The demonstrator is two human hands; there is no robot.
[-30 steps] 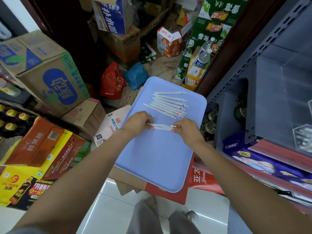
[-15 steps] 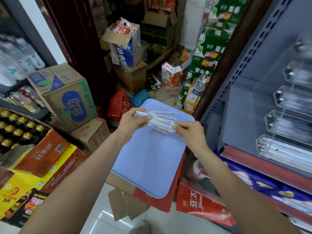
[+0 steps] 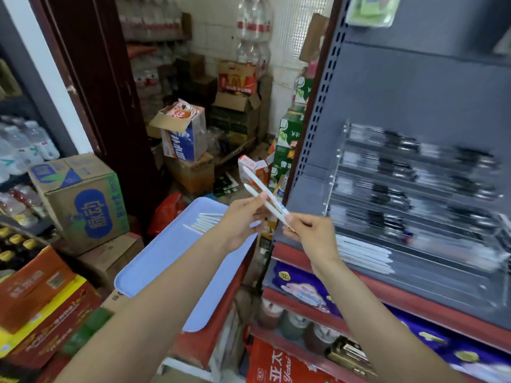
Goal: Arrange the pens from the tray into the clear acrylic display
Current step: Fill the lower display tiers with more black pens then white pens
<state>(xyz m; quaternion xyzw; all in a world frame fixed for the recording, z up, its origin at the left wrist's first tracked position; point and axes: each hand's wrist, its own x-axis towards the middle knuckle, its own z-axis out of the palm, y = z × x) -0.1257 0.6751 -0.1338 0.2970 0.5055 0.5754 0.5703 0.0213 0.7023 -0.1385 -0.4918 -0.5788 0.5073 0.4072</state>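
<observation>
Two white pens (image 3: 258, 187) are held up in the air between both hands, slanting up to the left. My left hand (image 3: 242, 221) pinches them near their middle, and my right hand (image 3: 312, 234) grips their lower ends. Several more white pens (image 3: 203, 223) lie on the light blue tray (image 3: 166, 261) below and to the left. The clear acrylic display (image 3: 414, 194) stands on the grey shelf to the right, blurred, with dark pens in its upper tiers and white pens (image 3: 365, 254) in the lowest one.
The tray rests on cardboard boxes. A red-edged shelf (image 3: 359, 283) with packaged goods runs below the display. Stacked cartons (image 3: 83, 205), a red bag (image 3: 166, 214) and bottled water fill the floor and back left. The grey perforated shelf post (image 3: 318, 120) stands just right of the raised pens.
Both hands have lifted two pens off the tray and carried them up and right toward the display. The view has swung up and right, bringing the display into fuller sight.
</observation>
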